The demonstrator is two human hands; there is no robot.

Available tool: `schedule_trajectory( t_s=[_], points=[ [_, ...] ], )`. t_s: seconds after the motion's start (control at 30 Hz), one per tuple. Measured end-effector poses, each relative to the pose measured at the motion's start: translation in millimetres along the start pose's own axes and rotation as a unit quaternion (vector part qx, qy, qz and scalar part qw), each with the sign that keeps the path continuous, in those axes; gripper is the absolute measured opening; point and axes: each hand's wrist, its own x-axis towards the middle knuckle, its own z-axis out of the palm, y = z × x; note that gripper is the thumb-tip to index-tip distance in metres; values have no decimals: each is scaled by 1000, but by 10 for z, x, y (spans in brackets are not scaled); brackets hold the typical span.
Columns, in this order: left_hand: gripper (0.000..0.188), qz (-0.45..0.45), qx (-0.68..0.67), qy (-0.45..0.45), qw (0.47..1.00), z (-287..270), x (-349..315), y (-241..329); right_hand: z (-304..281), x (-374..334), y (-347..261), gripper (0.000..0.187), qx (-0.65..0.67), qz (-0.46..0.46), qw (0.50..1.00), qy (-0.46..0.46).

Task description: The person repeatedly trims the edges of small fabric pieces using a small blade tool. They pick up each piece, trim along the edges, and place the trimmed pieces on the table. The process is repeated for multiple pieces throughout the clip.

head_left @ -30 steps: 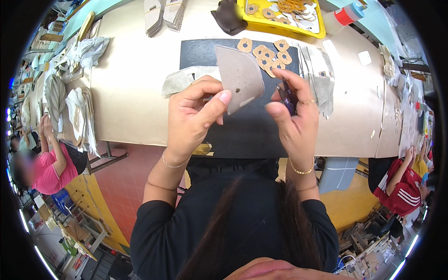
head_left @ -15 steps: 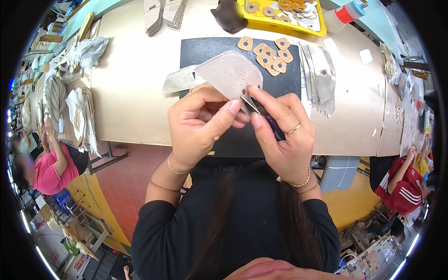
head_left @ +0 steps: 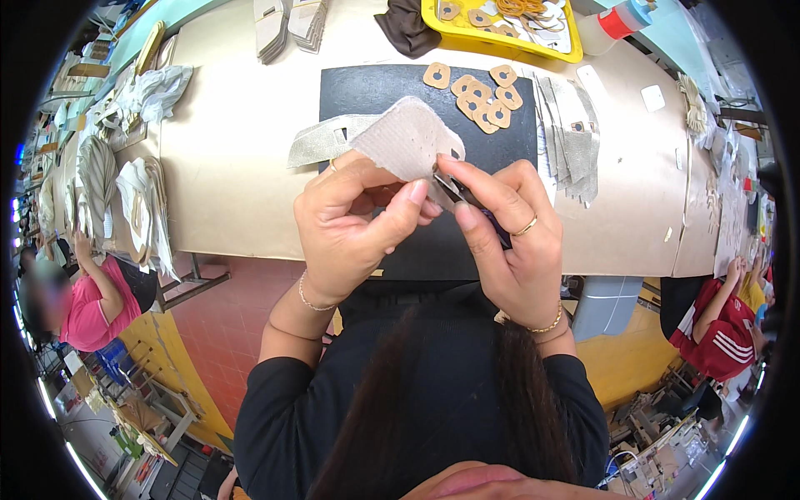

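My left hand (head_left: 354,221) pinches a flat grey cut piece of material (head_left: 408,137) with a small hole near its edge, held up over the black mat (head_left: 392,92). My right hand (head_left: 508,237) grips a small dark tool (head_left: 454,193) whose tip meets the piece's lower edge. Both hands sit close together above the table's near edge. A ring is on my right hand, and bracelets circle both wrists.
Several tan patches with holes (head_left: 479,92) lie on the mat. Grey cut pieces (head_left: 571,137) lie at its right, another grey piece (head_left: 321,142) at its left. A yellow tray (head_left: 500,37) stands at the back. Fabric stacks (head_left: 137,208) sit left. Other people sit at both sides.
My hands came together: the right hand brought the dark tool to the grey piece's edge. The piece turned and rose slightly in my left hand.
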Motion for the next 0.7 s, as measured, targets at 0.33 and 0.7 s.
schedule_trajectory(
  t_s=[0.33, 0.7],
  points=[
    [8, -36, -36, -11, 999, -21, 1, 0, -42, 21, 11, 41, -21, -20, 1000, -3],
    [10, -19, 9, -28, 999, -10, 14, 36, 24, -21, 20, 37, -101, -45, 994, 25]
  ],
)
